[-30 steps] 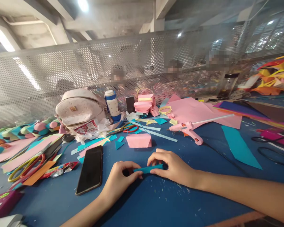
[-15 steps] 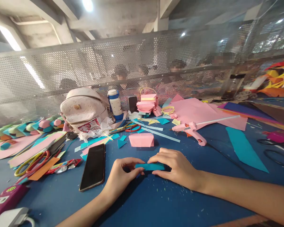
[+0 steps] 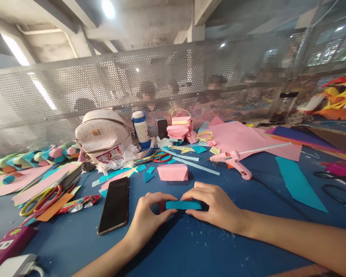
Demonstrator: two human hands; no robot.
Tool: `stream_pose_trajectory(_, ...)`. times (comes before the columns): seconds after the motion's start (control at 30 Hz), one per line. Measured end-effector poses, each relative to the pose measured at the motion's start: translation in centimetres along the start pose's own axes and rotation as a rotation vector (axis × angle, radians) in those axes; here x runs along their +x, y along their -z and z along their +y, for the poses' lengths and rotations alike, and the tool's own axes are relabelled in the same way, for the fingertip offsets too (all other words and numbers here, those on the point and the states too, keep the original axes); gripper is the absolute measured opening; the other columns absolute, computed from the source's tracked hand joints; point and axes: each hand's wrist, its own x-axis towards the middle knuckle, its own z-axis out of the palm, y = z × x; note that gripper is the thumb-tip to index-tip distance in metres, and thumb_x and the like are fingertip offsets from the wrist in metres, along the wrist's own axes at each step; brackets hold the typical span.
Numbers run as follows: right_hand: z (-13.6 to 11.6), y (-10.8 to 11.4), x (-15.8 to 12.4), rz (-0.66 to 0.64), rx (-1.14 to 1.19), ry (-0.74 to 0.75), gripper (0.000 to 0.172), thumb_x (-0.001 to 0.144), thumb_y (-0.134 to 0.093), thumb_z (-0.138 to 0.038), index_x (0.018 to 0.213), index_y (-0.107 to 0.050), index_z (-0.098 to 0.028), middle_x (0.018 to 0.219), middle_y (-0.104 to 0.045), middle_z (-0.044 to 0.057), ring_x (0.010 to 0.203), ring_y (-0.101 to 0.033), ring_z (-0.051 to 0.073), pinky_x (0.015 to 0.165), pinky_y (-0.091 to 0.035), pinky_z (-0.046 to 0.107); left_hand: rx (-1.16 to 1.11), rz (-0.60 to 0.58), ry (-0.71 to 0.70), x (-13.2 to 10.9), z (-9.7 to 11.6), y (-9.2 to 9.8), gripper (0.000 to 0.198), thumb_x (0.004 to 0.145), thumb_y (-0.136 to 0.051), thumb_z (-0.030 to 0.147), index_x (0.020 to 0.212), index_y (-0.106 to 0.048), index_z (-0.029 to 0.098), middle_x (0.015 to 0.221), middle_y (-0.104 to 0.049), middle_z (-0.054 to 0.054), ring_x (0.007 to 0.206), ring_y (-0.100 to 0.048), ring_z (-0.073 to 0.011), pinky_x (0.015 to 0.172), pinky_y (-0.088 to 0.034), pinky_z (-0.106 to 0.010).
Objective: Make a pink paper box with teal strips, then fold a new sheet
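Teal paper strip (image 3: 183, 205) sits low over the blue table (image 3: 190, 250), just right of the black phone (image 3: 114, 205), its long axis running left to right. A big pink sheet (image 3: 239, 136) spreads far right of the phone and beyond it, and a pale backpack (image 3: 100, 132) stands behind the phone. The left hand (image 3: 150, 215), between phone and strip, pinches the strip's left end with thumb and forefinger, the other fingers curled. The right hand (image 3: 216, 206), farther right, closes thumb and fingers over the other end, so neither hand is nearer. A pink glue gun (image 3: 233, 158) and a small folded pink box (image 3: 172, 172) lie beyond the strip, right of the phone.
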Motion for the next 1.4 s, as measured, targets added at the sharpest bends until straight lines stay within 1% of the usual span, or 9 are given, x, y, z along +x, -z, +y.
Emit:
stream_pose_trajectory(0.23, -0.02, 0.02, -0.19, -0.017, 0.135, -0.078, 0.026, 0.085, -0.07, -0.037, 0.108, -0.068, -0.025, 0.093, -0.066, 0.001, 0.082, -0.061, 0.017, 0.072, -0.043, 0.026, 0.018, -0.011, -0.01, -0.07, -0.03, 0.02, 0.016, 0.077, -0.073, 0.024, 0.092, -0.077, 0.029, 0.074, -0.07, 0.005, 0.067, -0.061, -0.0144, 0.081, -0.041, -0.028)
stream_pose_trajectory(0.43, -0.1, -0.02, 0.32, -0.086, 0.34, -0.189, 0.015, 0.092, -0.059, -0.03, 0.099, -0.069, -0.021, 0.086, -0.064, 0.001, 0.071, -0.055, 0.013, 0.063, -0.041, 0.023, 0.035, -0.049, -0.091, -0.1, 0.1, 0.07, 0.014, 0.08, -0.073, 0.024, 0.093, -0.077, 0.029, 0.077, -0.073, 0.003, 0.07, -0.062, -0.0159, 0.081, -0.042, -0.029)
stream_pose_trajectory(0.67, -0.03, -0.1, 0.55, -0.115, 0.419, -0.189, 0.012, 0.088, -0.064, -0.03, 0.088, -0.069, -0.018, 0.083, -0.062, 0.0, 0.069, -0.049, 0.012, 0.063, -0.04, 0.023, 0.041, -0.045, -0.148, -0.24, 0.08, 0.08, 0.017, 0.081, -0.074, 0.023, 0.096, -0.077, 0.03, 0.078, -0.073, 0.004, 0.07, -0.061, -0.0155, 0.08, -0.042, -0.028)
stream_pose_trajectory(0.73, 0.05, -0.18, 0.49, -0.108, 0.41, -0.184, 0.01, 0.088, -0.065, -0.028, 0.087, -0.068, -0.018, 0.083, -0.061, 0.0, 0.069, -0.05, 0.011, 0.063, -0.04, 0.023, 0.04, -0.042, -0.132, -0.21, 0.06, 0.08, 0.021, 0.079, -0.076, 0.025, 0.099, -0.076, 0.03, 0.079, -0.073, 0.004, 0.071, -0.062, -0.0159, 0.081, -0.042, -0.029)
stream_pose_trajectory(0.87, 0.14, -0.32, 0.38, -0.087, 0.363, -0.149, 0.007, 0.086, -0.065, -0.025, 0.086, -0.068, -0.018, 0.081, -0.061, 0.0, 0.07, -0.051, 0.012, 0.065, -0.04, 0.023, -0.018, -0.042, -0.07, -0.15, 0.05, 0.09, 0.04, 0.075, -0.081, 0.035, 0.113, -0.07, 0.03, 0.087, -0.073, 0.003, 0.074, -0.063, -0.0164, 0.082, -0.043, -0.03)
stream_pose_trajectory(0.9, 0.13, -0.35, 0.35, -0.081, 0.349, -0.142, 0.006, 0.086, -0.066, -0.024, 0.086, -0.068, -0.018, 0.081, -0.061, 0.0, 0.07, -0.051, 0.012, 0.065, -0.041, 0.024, -0.02, -0.046, -0.061, -0.16, 0.06, 0.09, 0.038, 0.075, -0.08, 0.035, 0.111, -0.071, 0.029, 0.087, -0.073, 0.003, 0.074, -0.063, -0.0163, 0.082, -0.043, -0.03)
stream_pose_trajectory(1.03, 0.02, -0.4, 0.19, -0.059, 0.296, -0.113, 0.005, 0.084, -0.068, -0.023, 0.085, -0.068, -0.019, 0.081, -0.061, 0.001, 0.071, -0.053, 0.013, 0.065, -0.041, 0.024, 0.043, -0.055, -0.065, -0.22, 0.11, 0.0, 0.005, 0.082, -0.073, 0.029, 0.085, -0.076, 0.026, 0.078, -0.073, 0.003, 0.072, -0.063, -0.0162, 0.083, -0.041, -0.03)
stream_pose_trajectory(1.23, 0.12, -0.35, 0.15, -0.046, 0.27, -0.077, 0.008, 0.086, -0.07, -0.028, 0.088, -0.073, -0.021, 0.082, -0.068, 0.001, 0.079, -0.059, 0.016, 0.07, -0.043, 0.025, 0.014, -0.059, -0.134, -0.09, 0.19, -0.01, 0.006, 0.082, -0.071, 0.024, 0.079, -0.077, 0.026, 0.081, -0.076, 0.003, 0.072, -0.065, -0.0162, 0.084, -0.042, -0.031)
stream_pose_trajectory(1.4, 0.39, -0.5, 0.06, 0.003, 0.28, -0.121, 0.009, 0.085, -0.072, -0.03, 0.087, -0.075, -0.022, 0.082, -0.07, 0.001, 0.077, -0.062, 0.016, 0.07, -0.044, 0.026, 0.021, -0.038, -0.077, -0.11, -0.04, -0.12, 0.004, 0.081, -0.072, 0.025, 0.08, -0.076, 0.025, 0.079, -0.073, 0.002, 0.071, -0.063, -0.0161, 0.08, -0.042, -0.03)
